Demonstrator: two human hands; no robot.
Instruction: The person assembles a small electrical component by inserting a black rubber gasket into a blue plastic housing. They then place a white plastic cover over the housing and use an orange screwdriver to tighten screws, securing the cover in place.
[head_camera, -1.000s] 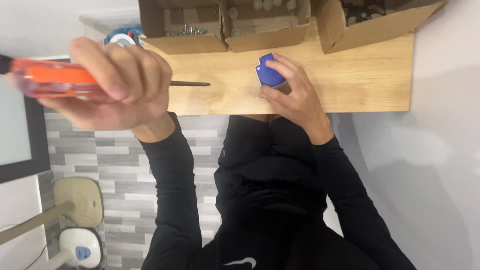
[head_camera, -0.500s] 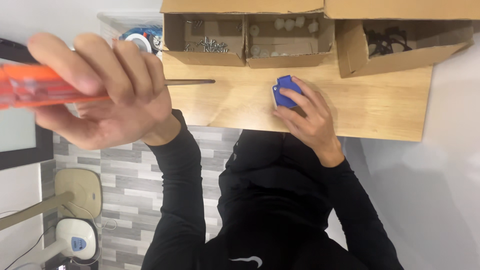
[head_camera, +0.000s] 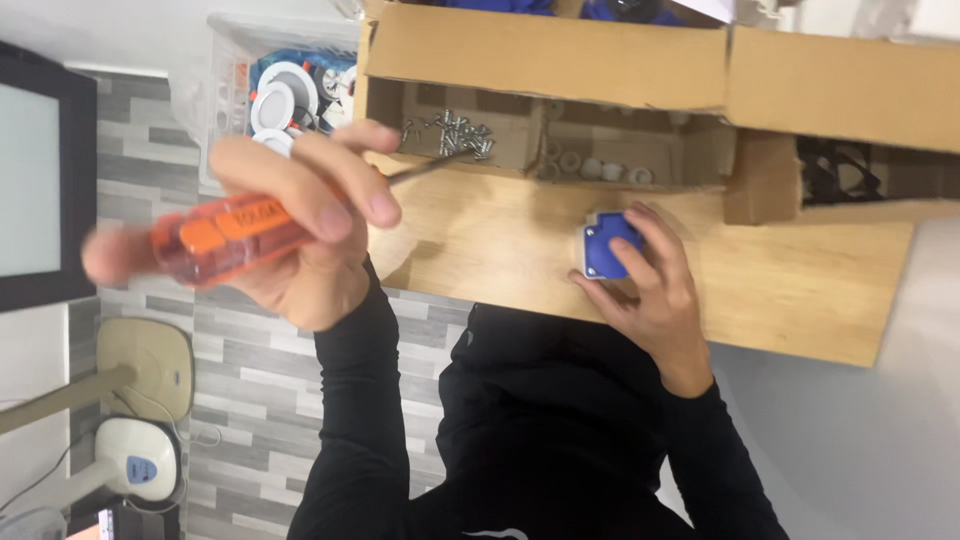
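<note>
My left hand (head_camera: 300, 235) is shut around the orange handle of a screwdriver (head_camera: 215, 235). Its thin metal shaft points right, and the tip (head_camera: 455, 158) reaches a pile of small screws (head_camera: 455, 130) in an open cardboard box (head_camera: 540, 70). On the wooden tabletop (head_camera: 500, 240) my right hand (head_camera: 645, 285) holds a small blue and white plastic block (head_camera: 608, 245), fingers wrapped over its right side. The two hands are well apart.
More cardboard boxes (head_camera: 840, 90) line the far edge of the table, one holding small white rings (head_camera: 600, 168). A clear plastic bin (head_camera: 285, 90) of round white parts stands at the table's left end. The tiled floor (head_camera: 240, 400), a fan base (head_camera: 145, 365) and a dark screen (head_camera: 45, 180) lie at left.
My left hand has carried the screwdriver right and toward the boxes, its tip now at the screws. The view has closed in on the table. My right hand stays on the blue block.
</note>
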